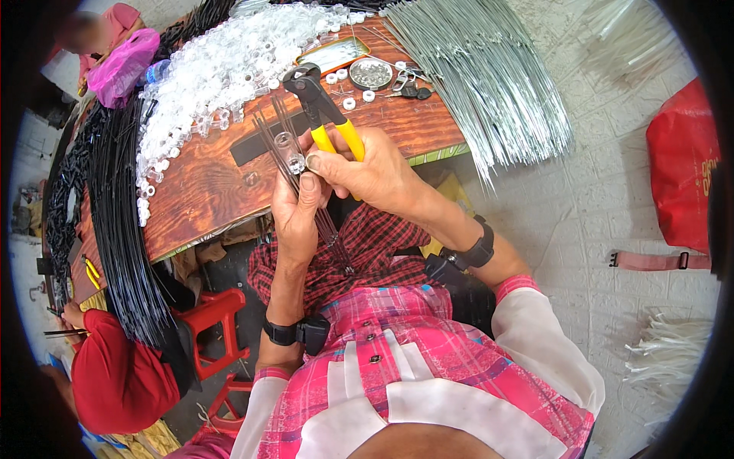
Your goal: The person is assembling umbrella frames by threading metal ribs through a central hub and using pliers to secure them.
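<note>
Left hand gripped dark wires and a clear plastic cylinder; right hand, thumb beside the cylinder, held yellow-handled pincers, near the wooden table. Wire fitting seemed underway; the next move likely called for fingertip alignment.

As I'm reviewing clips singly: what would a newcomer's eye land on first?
Probably the heap of clear and white plastic pieces across the far left of the wooden table. Next, the yellow-handled pincers held in the right hand, near the middle, and the sheaf of silvery strands hanging over the table's right edge.
</note>
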The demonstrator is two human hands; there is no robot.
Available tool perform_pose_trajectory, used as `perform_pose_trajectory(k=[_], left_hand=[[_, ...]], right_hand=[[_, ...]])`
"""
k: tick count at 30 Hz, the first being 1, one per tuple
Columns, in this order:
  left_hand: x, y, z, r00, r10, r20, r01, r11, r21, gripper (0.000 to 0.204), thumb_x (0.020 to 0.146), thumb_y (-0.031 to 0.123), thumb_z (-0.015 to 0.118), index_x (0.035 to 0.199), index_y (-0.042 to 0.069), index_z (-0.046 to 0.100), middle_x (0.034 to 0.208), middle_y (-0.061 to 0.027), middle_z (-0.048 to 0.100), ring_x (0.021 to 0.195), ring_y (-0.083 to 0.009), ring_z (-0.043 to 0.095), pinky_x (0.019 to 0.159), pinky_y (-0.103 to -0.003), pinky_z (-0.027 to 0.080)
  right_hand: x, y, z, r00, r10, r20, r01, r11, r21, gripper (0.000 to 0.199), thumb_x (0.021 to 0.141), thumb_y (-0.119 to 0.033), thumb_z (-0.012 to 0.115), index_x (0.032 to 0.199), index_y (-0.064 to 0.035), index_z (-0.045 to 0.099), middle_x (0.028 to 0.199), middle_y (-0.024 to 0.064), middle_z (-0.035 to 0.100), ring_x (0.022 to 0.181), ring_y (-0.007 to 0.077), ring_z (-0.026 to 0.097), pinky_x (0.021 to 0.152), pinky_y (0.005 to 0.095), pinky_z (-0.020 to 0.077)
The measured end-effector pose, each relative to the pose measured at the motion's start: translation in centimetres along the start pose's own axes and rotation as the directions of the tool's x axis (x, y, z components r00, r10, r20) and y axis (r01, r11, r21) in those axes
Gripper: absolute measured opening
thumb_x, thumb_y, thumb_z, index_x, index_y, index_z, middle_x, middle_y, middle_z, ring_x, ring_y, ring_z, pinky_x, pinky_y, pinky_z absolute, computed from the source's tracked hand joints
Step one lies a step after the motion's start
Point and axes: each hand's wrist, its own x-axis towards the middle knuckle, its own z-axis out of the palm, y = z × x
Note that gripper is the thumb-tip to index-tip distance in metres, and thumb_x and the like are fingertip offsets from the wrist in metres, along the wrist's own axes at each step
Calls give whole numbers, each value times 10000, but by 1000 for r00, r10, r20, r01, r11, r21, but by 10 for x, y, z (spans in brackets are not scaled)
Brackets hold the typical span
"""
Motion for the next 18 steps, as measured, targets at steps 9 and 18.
perform_pose_trajectory(k=[9, 18], left_hand=[[7, 0, -20, 992, 61, -110, -72, 992, -102, 540, 1017, 245, 530, 1454, -17, 351, 851, 32, 481, 694, -38, 411, 593, -198, 334], [4, 3, -22, 998, -35, -46, 30, 995, -99, 557, 929, 195, 682, 1376, -46, 452, 938, -18, 600, 722, -60, 506, 625, -210, 402]], right_hand=[[-17, 5, -3, 990, 138, 12, -138, 990, 8, 174, 899, -188, 643, 823, -36, 608, 666, -22, 563, 575, 48, 537, 507, 242, 441], [-5, 30, -4, 804, -595, 20, 463, 604, -649, 183, 765, -134, 755, 858, -48, 623, 688, 67, 604, 588, 220, 622, 526, 354, 477]])
